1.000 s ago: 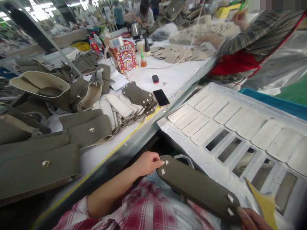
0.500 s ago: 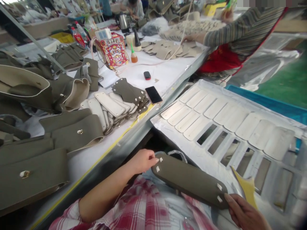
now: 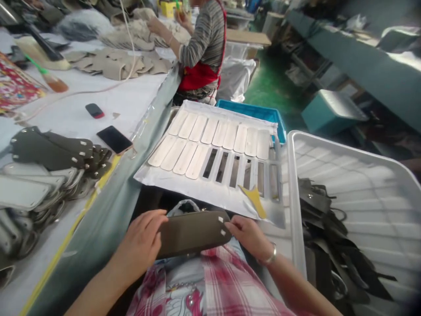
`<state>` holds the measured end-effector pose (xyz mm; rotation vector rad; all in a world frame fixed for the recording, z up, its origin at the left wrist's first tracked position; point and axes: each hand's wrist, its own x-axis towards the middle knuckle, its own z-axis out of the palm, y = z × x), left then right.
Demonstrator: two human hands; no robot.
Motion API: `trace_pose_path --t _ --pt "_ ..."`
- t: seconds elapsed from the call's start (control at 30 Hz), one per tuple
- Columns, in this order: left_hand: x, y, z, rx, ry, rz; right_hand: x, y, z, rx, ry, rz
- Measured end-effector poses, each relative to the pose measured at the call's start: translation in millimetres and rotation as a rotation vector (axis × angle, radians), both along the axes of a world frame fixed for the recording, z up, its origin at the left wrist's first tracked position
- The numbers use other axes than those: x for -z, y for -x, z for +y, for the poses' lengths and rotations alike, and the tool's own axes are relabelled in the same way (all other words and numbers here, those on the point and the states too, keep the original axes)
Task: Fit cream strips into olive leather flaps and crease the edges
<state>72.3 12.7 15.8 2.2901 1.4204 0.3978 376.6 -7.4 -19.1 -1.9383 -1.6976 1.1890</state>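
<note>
I hold an olive-green leather strip (image 3: 194,231) with small white tabs at its end, flat above my lap. My left hand (image 3: 140,243) grips its left end, fingers curled over the top edge. At the strip's right end my right hand (image 3: 250,235) pinches it by the white tabs; a bracelet shows on that wrist. In front of me lies a white template board (image 3: 184,188) with rows of slots, many filled with pale oblong pieces (image 3: 210,131). A yellow scraper (image 3: 254,198) rests on the board's near edge.
A white crate (image 3: 362,175) at my right holds dark leather pieces (image 3: 325,245). The table at my left carries stacked olive and pale strips (image 3: 49,166), a phone (image 3: 114,139) and a small red-black object (image 3: 94,110). Another person in a striped top and red apron (image 3: 202,48) works beyond. A blue bin (image 3: 256,113) stands behind the board.
My view swung right, bringing the white crate into sight. The strip now lies across my lap, with my right hand shifted from its far end to its near right end.
</note>
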Motion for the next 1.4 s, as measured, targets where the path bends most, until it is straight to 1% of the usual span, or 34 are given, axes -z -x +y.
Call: trace_pose_path --t 0.07,0.17,0.23,0.3,0.4,0.6,0.8,1.07,1.27,1.4 --pt "3.6 -41.4 0.0 0.139 0.02 -0.089 -0.8 -2.4 -0.8 -0.016 -0.002 0.01" --pt "18.3 -95.1 2.8 0.281 0.045 -0.107 -3.6 -5.1 -0.1 -0.052 -0.014 0.02" --pt "29.4 -116.0 5.7 0.325 0.046 -0.072 -4.5 -6.8 0.6 -0.073 -0.028 0.019" --pt "37.3 -125.3 7.9 0.328 0.044 -0.028 -4.0 -8.6 0.8 -0.086 -0.032 0.019" --pt "41.4 -127.6 8.7 0.31 0.04 0.012 -2.2 -11.6 0.7 -0.096 -0.027 0.022" --pt "40.0 -131.9 6.3 0.285 0.014 -0.008 -3.5 -15.3 3.6 -0.136 -0.009 0.025" --pt "41.8 -136.8 5.5 0.253 -0.018 -0.018 -7.5 -16.5 7.6 -0.152 -0.004 -0.008" --pt "43.9 -138.8 6.5 0.244 -0.051 -0.016 -4.1 -17.6 11.0 -0.173 0.003 -0.041" --pt "43.6 -140.3 7.5 0.231 -0.034 -0.005 -6.3 -14.4 15.7 -0.165 0.029 -0.073" --pt "40.6 -139.6 8.7 0.233 0.019 0.011 -4.5 -12.9 13.9 -0.173 0.021 -0.114"
